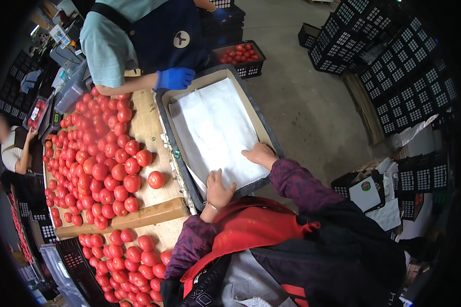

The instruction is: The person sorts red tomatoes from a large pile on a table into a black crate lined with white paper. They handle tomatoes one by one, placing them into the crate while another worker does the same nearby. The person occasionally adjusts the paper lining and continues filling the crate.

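Before me is a black plastic crate [267,115] lined with brown cardboard and a white paper sheet [215,119]. At the crate's near left corner, my left hand [218,190] rests on the sheet with fingers apart and a bracelet at the wrist. Over by the right wall, my right hand [262,154] lies at the sheet's edge, its thumb pointing inward; whether its fingers pinch the paper or liner is hidden. Many red tomatoes [100,170] lie on the table [148,115] to the left, one of them [156,179] apart from the pile near the crate.
A co-worker's blue-gloved hand [175,78] touches the crate's far left corner. A wooden divider [138,217] splits the tomatoes on the table. Behind the crate stands another crate of tomatoes [249,69] on the floor. Stacked black crates [403,76] rise at right; another person [17,149] stands far left.
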### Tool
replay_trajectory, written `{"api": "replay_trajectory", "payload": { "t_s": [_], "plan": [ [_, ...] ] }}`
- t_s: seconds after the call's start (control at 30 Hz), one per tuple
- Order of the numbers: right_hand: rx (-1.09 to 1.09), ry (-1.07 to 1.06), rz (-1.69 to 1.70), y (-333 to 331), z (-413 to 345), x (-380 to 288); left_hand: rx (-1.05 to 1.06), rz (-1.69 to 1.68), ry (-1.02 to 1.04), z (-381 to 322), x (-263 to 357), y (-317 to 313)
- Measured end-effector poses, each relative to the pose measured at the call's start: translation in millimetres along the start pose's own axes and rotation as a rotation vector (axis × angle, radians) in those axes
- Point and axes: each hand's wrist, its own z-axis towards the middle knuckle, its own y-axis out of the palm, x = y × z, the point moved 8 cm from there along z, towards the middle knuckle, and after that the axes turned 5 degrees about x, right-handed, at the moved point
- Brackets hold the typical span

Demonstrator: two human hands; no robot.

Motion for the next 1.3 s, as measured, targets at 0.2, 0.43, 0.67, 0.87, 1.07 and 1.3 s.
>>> {"api": "replay_trajectory", "payload": {
  "t_s": [0.2, 0.43, 0.67, 0.87, 1.07, 1.3],
  "plan": [
    [0.039, 0.101, 0.113, -0.7, 2.9, 8.0, 0.1, -0.035, 0.103, -13.1, 20.3, -19.4],
    [0.032, -0.15, 0.468, -27.5, -11.5, 14.2, 0.306, -0.362, 0.202, -46.3, 32.4, -61.0],
    [-0.263, -0.28, 1.013, -50.1, -24.3, -9.4, 0.279, -0.141, 0.259, -42.0, 37.7, -47.6],
    [-0.056, -0.437, 0.98, -137.8, -47.0, 30.6, 0.294, -0.257, 0.182, -46.1, 32.8, -47.3],
    [0.274, -0.103, 1.224, -195.1, -138.5, 211.9, 0.333, -0.362, 0.071, -51.5, 24.1, -54.9],
    [0.579, 0.234, 1.563, -122.4, -222.3, 393.5, 0.332, -0.389, 0.001, -48.5, 23.9, -46.1]
  ]
}}
